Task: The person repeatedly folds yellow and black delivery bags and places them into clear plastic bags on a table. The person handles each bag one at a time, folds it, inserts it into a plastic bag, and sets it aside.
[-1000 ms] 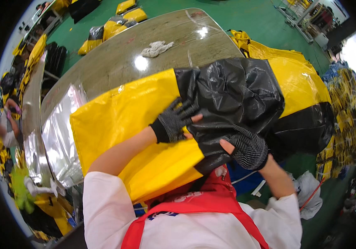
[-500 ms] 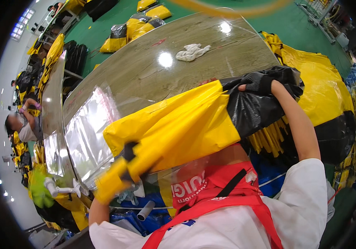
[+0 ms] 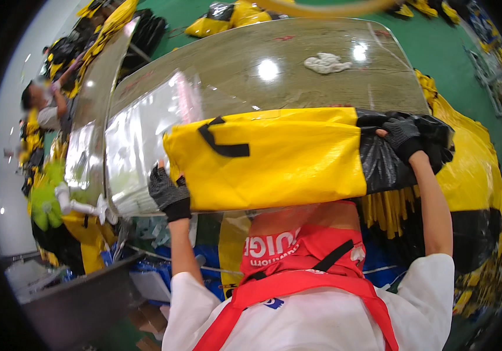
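A folded yellow and black coated-fabric piece (image 3: 274, 161) lies across the near part of the table, a black angular mark on its yellow left portion. My right hand (image 3: 401, 136), in a dark fingerless-tipped glove, grips the bunched black end at the right. At the lower left edge my left hand (image 3: 169, 190), gloved the same way, is closed around the fabric's border; some of its fingers are tucked at the edge. Clear plastic bags (image 3: 139, 146) lie flat just beyond the left hand.
A crumpled white cloth (image 3: 326, 63) rests on the wood-patterned table (image 3: 221, 64). More yellow and black fabric (image 3: 473, 158) hangs at the right edge. A small green fan (image 3: 46, 196) stands at the left. Another person (image 3: 46, 105) works at a neighbouring table.
The yellow flap that was blurred and raised by my left hand now lies flat, showing the black mark. My left hand has come into sight at the left edge. The view has shifted.
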The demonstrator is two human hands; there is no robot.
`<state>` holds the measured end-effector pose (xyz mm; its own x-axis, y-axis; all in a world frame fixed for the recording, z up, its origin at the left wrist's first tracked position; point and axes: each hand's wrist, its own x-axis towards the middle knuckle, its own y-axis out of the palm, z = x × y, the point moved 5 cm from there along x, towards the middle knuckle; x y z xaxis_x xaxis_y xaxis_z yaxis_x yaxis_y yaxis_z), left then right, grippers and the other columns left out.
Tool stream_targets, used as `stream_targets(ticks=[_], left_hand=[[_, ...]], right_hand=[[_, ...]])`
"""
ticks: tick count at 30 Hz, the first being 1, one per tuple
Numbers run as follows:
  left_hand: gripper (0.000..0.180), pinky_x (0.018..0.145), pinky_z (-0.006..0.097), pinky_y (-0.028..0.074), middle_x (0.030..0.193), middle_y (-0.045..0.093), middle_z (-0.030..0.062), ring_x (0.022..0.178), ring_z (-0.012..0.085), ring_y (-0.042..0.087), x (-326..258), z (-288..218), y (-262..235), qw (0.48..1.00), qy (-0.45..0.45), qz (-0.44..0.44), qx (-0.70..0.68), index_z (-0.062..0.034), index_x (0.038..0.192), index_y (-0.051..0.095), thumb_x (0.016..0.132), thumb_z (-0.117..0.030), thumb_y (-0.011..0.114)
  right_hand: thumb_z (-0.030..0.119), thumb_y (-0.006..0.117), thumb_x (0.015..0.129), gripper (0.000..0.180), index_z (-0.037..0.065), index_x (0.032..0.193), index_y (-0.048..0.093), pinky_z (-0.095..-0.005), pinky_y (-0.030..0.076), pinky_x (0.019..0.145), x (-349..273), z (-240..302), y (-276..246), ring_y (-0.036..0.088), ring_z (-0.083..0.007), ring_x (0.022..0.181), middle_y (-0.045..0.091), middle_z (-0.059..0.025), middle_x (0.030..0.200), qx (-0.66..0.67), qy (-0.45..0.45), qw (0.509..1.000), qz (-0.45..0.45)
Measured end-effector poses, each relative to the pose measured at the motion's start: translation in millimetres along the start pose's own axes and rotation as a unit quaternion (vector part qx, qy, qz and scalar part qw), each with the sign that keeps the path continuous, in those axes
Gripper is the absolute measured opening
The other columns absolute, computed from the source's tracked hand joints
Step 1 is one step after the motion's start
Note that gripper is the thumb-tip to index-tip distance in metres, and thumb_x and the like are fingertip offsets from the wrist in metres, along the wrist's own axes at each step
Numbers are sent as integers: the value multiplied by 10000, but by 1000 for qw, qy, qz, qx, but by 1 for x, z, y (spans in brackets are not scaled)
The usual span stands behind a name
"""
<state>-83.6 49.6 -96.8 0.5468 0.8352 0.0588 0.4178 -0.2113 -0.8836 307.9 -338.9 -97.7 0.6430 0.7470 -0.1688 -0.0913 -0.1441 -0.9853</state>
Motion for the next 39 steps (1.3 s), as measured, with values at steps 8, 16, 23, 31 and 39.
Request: stream_targets(ticks=[8,16,23,31,39], left_hand=[[903,1126,399,-30,1500,72,154,1387,301,69,-106,-162,-10,393,-21,326,-859,13,1418,139,854,-688,209],[997,1125,382,-17,1501,63,152,1388,282,64,-122,-166,-9,402,23,387,-829,25,1415,129,799,-756,196],[1094,1122,342,-5,1495,68,171,1389,249,71,-128,-163,-16,406,59,409,-815,38,1416,102,736,-814,196],[715,1091,477,148,1366,402,161,1300,395,281,-92,-273,43,810,537,191,-138,-120,1353,391,784,-529,533],[748,1047,615,50,1406,320,182,1301,420,247,-64,-302,166,816,563,124,38,-170,1360,372,747,-558,555]], right_hand=[[412,478,866,378,85,806,659,-396,430,812,-1,7,-5,576,-286,903,626,-122,890,38,26,999,3],[425,470,868,398,81,801,658,-390,427,810,-1,4,-5,575,-291,896,615,-121,877,19,2,1000,-18],[434,482,858,420,56,804,657,-398,438,782,-1,4,2,581,-306,860,621,-133,862,27,18,999,-36],[521,497,822,473,89,863,686,-415,439,832,1,-15,6,605,-324,888,653,-158,899,52,26,997,-48],[453,657,700,509,56,1009,581,-448,297,1002,-78,-43,-90,528,-287,1036,581,-115,1037,-19,22,986,-162]])
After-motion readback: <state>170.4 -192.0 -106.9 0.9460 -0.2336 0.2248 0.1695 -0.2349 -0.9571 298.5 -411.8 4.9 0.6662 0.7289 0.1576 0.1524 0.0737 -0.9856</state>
